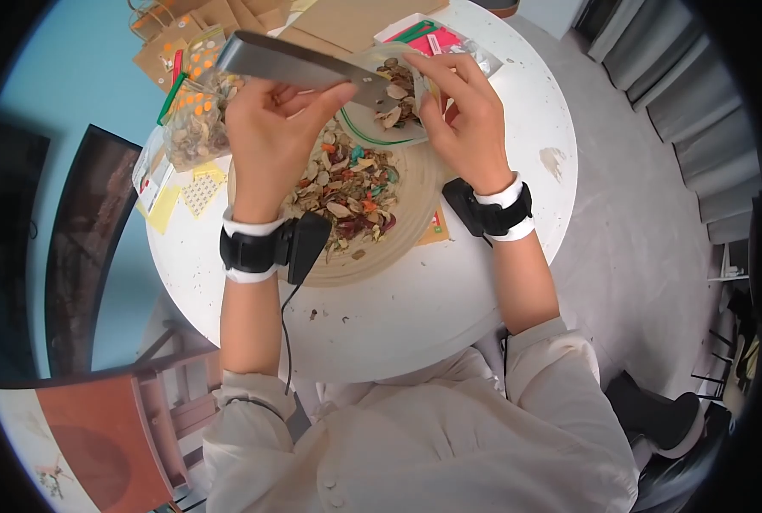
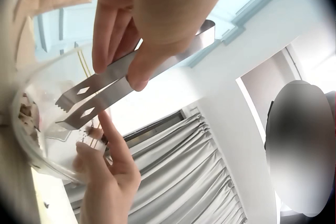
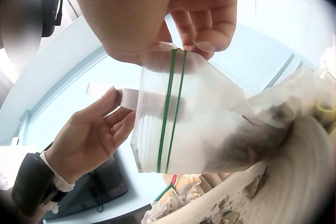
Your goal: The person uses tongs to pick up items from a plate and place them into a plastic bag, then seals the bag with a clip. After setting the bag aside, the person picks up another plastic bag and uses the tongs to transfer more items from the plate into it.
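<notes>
My left hand (image 1: 270,128) holds metal tongs (image 1: 295,64) between thumb and fingers. In the left wrist view, the toothed tips of the tongs (image 2: 84,100) stand slightly apart, pointing into the mouth of a clear zip bag. That zip bag (image 3: 199,140) has green seal strips and holds dried potpourri (image 1: 394,103). My right hand (image 1: 470,115) pinches the bag's top edge and holds its mouth apart. Below both hands, a round wooden tray (image 1: 411,244) carries a loose heap of potpourri (image 1: 347,192), mostly brown with orange and teal pieces.
Left of the tray stands a filled, orange-dotted bag (image 1: 193,141) with a green and red clip. Brown paper bags (image 1: 163,51) lie behind it, yellow sticker sheets (image 1: 200,195) in front. A box (image 1: 391,32) with pink and green items sits at the back of the white table (image 1: 539,111).
</notes>
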Demonstrator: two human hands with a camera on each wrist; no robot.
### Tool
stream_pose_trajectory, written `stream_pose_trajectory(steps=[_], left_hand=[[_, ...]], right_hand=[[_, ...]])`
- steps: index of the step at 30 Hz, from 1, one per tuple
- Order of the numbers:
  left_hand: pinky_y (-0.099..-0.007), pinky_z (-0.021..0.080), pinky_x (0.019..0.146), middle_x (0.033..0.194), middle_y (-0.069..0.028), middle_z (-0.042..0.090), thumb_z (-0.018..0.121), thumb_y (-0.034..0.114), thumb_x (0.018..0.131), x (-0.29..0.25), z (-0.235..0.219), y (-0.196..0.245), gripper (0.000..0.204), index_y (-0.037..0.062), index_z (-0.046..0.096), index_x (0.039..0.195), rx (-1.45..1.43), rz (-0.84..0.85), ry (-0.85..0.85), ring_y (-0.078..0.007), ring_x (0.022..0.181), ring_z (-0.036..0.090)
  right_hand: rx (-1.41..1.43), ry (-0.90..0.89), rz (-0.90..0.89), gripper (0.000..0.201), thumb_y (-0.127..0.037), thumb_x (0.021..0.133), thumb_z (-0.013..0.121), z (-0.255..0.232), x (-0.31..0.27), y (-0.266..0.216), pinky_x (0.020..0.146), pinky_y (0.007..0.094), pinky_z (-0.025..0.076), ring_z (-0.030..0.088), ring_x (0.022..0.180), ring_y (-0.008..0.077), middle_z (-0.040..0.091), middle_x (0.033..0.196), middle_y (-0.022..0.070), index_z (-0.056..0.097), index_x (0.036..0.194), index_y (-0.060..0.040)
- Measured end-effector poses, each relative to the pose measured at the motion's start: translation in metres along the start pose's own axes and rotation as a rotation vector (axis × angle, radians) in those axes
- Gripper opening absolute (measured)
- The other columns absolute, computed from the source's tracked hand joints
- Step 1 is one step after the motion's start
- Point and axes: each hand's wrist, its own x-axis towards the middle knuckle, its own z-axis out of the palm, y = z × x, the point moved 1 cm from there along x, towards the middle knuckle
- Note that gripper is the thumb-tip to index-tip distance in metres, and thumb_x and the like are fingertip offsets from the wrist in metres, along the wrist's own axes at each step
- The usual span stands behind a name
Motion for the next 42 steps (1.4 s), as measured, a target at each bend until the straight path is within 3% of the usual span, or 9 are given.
stream_pose_trajectory(steps=[6,9,13,21,24,33,36,39,42], left_hand=[[-0.0260,0.054,0.076,0.102,-0.0125,0.070,0.077,-0.002,0.080,-0.034,-0.057,-0.001,0.032,-0.0063,0.062,0.108,0.003,-0.140,0.146,-0.0152,0.089,0.067],[-0.0262,0.054,0.076,0.102,-0.0122,0.069,0.076,-0.004,0.080,-0.055,-0.088,-0.008,0.033,-0.0055,0.062,0.109,0.092,-0.258,0.037,-0.0152,0.090,0.066],[-0.0289,0.056,0.078,0.114,-0.0142,0.066,0.075,-0.006,0.079,-0.074,-0.088,-0.021,0.031,-0.0059,0.062,0.108,0.055,-0.345,-0.112,-0.0188,0.096,0.066],[-0.0272,0.058,0.076,0.112,-0.0098,0.068,0.079,0.000,0.078,-0.081,-0.062,-0.029,0.023,-0.0052,0.068,0.097,0.035,-0.333,-0.157,-0.0151,0.086,0.068],[-0.0316,0.054,0.088,0.118,-0.0143,0.064,0.074,-0.007,0.080,-0.082,-0.063,-0.027,0.032,-0.0076,0.063,0.110,0.103,-0.328,-0.241,-0.0200,0.104,0.064],[-0.0338,0.053,0.088,0.110,-0.0137,0.067,0.077,-0.003,0.078,-0.082,-0.055,-0.020,0.021,-0.0076,0.069,0.097,0.196,-0.282,-0.194,-0.0207,0.098,0.065],[-0.0334,0.053,0.087,0.108,-0.0136,0.068,0.077,-0.003,0.079,-0.080,-0.056,-0.021,0.021,-0.0075,0.069,0.098,0.243,-0.194,-0.221,-0.0201,0.097,0.065],[-0.0329,0.054,0.086,0.107,-0.0136,0.069,0.076,-0.003,0.079,-0.078,-0.055,-0.019,0.020,-0.0077,0.069,0.098,0.251,-0.251,-0.205,-0.0198,0.095,0.066],[-0.0274,0.055,0.075,0.102,-0.0098,0.072,0.078,-0.002,0.076,-0.077,-0.054,-0.023,0.020,-0.0042,0.070,0.095,0.244,-0.127,-0.190,-0.0157,0.084,0.069]], right_hand=[[-0.004,0.021,-0.015,0.039,0.003,0.079,0.057,0.001,0.000,0.001,0.059,0.0303,0.047,0.058,0.064,0.0186,0.060,0.099,0.0047,0.068,0.114,-0.0113],[0.003,0.015,-0.008,0.039,0.003,0.079,0.057,0.001,-0.001,0.000,0.058,0.0303,0.047,0.058,0.064,0.0183,0.060,0.099,0.0043,0.068,0.114,-0.0115],[-0.001,0.012,-0.017,0.040,0.003,0.079,0.057,0.001,-0.001,0.000,0.058,0.0300,0.047,0.057,0.064,0.0181,0.060,0.099,0.0040,0.068,0.114,-0.0119],[-0.013,-0.001,-0.024,0.040,0.002,0.080,0.057,0.003,-0.001,-0.002,0.059,0.0300,0.047,0.057,0.064,0.0181,0.059,0.098,0.0042,0.067,0.115,-0.0119],[-0.021,-0.005,-0.019,0.039,0.001,0.080,0.057,0.002,-0.001,-0.001,0.059,0.0302,0.047,0.057,0.065,0.0179,0.059,0.098,0.0045,0.067,0.116,-0.0117],[-0.011,-0.001,-0.038,0.039,0.001,0.081,0.056,0.002,-0.001,0.000,0.060,0.0304,0.047,0.057,0.065,0.0180,0.059,0.098,0.0050,0.067,0.116,-0.0108],[-0.004,0.003,-0.034,0.039,0.002,0.081,0.056,0.002,-0.002,0.000,0.059,0.0303,0.047,0.057,0.065,0.0182,0.059,0.098,0.0048,0.067,0.116,-0.0110],[0.011,0.007,-0.018,0.039,0.002,0.081,0.056,0.002,-0.002,0.000,0.059,0.0305,0.047,0.057,0.064,0.0182,0.060,0.098,0.0043,0.067,0.115,-0.0112],[0.022,0.013,-0.020,0.039,0.002,0.080,0.056,0.002,-0.002,0.002,0.059,0.0310,0.047,0.058,0.064,0.0180,0.059,0.098,0.0038,0.068,0.115,-0.0117]])
